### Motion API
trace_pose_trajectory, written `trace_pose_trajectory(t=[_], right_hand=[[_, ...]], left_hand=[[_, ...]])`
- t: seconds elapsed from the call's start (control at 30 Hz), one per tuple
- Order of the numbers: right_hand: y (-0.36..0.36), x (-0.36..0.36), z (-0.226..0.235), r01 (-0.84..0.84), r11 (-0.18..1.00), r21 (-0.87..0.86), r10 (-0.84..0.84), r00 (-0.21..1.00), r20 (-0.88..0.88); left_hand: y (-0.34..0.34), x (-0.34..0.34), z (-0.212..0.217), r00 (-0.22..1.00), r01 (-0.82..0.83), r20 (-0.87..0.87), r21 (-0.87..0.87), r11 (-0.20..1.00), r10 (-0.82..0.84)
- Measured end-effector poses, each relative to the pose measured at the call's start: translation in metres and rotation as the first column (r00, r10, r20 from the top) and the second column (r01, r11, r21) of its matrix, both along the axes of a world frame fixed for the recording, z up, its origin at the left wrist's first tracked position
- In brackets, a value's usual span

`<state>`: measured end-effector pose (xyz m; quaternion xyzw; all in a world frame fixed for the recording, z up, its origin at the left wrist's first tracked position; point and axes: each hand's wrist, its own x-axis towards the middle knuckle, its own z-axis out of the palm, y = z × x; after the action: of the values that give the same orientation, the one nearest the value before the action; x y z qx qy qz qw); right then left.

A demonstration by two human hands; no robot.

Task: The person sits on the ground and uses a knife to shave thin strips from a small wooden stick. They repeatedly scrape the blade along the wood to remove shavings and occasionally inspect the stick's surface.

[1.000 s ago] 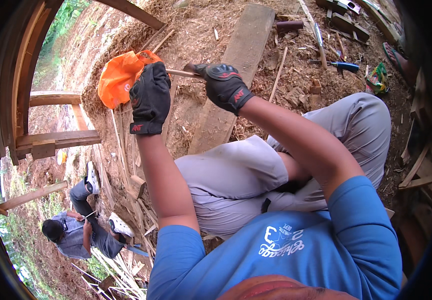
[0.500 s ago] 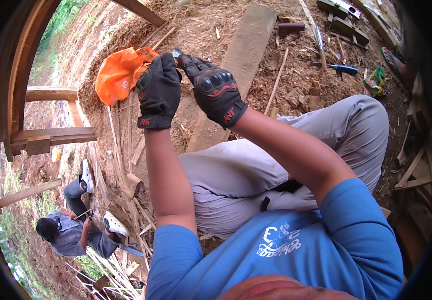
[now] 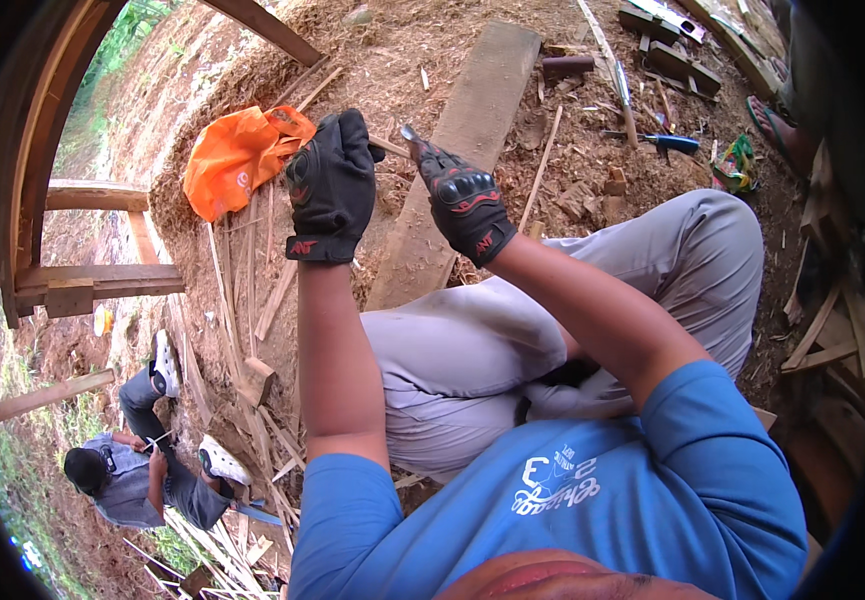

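Note:
My left hand (image 3: pixel 330 185), in a black glove, is closed around the end of a thin wooden stick (image 3: pixel 389 148) that points toward my right hand. My right hand (image 3: pixel 464 200) wears a black glove with red marks. It is closed on a small tool (image 3: pixel 408 132) whose grey tip shows above the fingers, close to the stick. Both hands are raised over my knees in grey trousers (image 3: pixel 472 350). Below them a long plank (image 3: pixel 472 120) lies on the sawdust-covered ground.
An orange plastic bag (image 3: pixel 237 155) lies left of my hands among thin wood strips (image 3: pixel 252 290). A wooden frame (image 3: pixel 72 275) stands at the left. Another person (image 3: pixel 132 480) crouches at lower left. A blue-handled tool (image 3: pixel 667 142), wood blocks and a sandalled foot (image 3: pixel 772 120) are at upper right.
My hands have drawn closer together, and my right hand has turned so the tool tip points up beside the stick. The view has shifted slightly.

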<state>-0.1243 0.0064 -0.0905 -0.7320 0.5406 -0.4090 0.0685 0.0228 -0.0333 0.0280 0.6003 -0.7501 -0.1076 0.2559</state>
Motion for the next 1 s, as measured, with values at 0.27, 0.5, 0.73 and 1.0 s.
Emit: trace_pose_trajectory(t=[0.27,0.5,0.73,1.0], right_hand=[[-0.002,0.018,0.059,-0.102,0.993,-0.058,0.106,0.992,0.075],[-0.005,0.002,0.006,0.026,0.998,-0.065,-0.031,0.997,-0.077],[0.006,0.014,0.027,0.017,0.99,-0.142,-0.026,0.998,-0.06],[0.005,0.015,0.055,0.014,0.995,-0.095,-0.015,1.0,-0.008]], left_hand=[[0.002,0.009,-0.002,0.998,0.013,0.058,-0.137,0.99,-0.005],[-0.002,-0.003,0.005,1.0,-0.016,-0.018,0.028,0.999,0.017],[0.001,0.0,0.001,0.999,0.015,0.034,-0.132,0.991,-0.011],[0.0,0.002,0.004,0.999,0.012,0.033,-0.079,0.997,-0.01]])
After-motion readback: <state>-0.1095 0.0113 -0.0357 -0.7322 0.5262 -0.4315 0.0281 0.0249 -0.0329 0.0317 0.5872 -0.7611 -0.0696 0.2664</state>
